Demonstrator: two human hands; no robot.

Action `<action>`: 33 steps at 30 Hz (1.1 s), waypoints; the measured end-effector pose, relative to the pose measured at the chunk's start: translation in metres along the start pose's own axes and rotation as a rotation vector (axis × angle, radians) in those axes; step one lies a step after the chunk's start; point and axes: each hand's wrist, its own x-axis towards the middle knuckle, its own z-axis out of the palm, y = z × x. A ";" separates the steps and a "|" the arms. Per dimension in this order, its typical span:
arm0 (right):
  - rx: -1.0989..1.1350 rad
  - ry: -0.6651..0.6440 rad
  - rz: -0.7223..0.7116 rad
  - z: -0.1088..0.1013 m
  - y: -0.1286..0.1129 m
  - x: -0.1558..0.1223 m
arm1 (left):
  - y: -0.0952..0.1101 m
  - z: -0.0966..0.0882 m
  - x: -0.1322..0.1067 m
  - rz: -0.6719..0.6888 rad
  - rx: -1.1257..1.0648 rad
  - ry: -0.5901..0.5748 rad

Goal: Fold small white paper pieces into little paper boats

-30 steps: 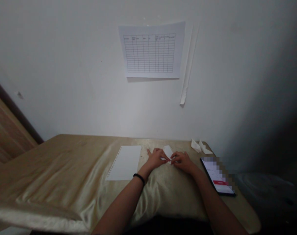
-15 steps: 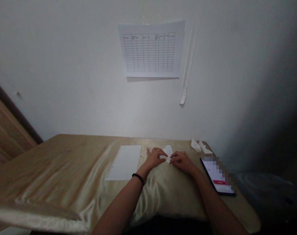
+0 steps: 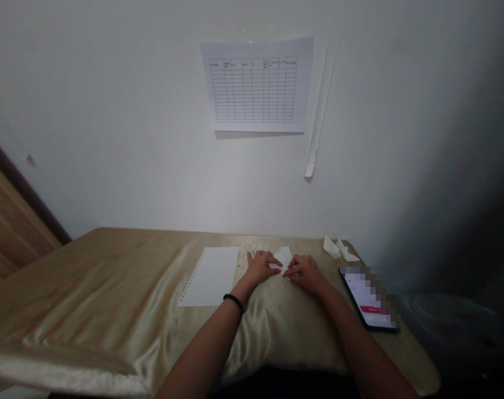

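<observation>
A small folded piece of white paper (image 3: 284, 255) lies on the cloth-covered table (image 3: 110, 277) between my hands. My left hand (image 3: 260, 267), with a black band on its wrist, presses its fingers flat on the paper's left part. My right hand (image 3: 302, 271) pinches the paper's near edge with curled fingertips. Both hands meet at the paper's lower corner.
A white punched sheet (image 3: 212, 275) lies left of my hands. Two small folded paper shapes (image 3: 338, 249) sit at the table's far right corner. A lit phone (image 3: 368, 302) rests at the right edge. A printed grid sheet (image 3: 258, 84) hangs on the wall.
My hands have shifted slightly left and closer together on the folded paper, and the left fingers now lie further over it.
</observation>
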 end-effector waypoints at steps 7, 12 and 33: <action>-0.049 0.008 -0.002 -0.001 -0.004 0.002 | -0.001 -0.002 0.000 0.019 0.019 0.008; -0.021 0.013 0.014 0.000 -0.004 -0.001 | 0.000 -0.002 -0.002 0.004 0.039 0.005; 0.000 -0.006 0.003 -0.003 -0.002 -0.004 | -0.003 0.001 0.000 0.024 0.022 0.023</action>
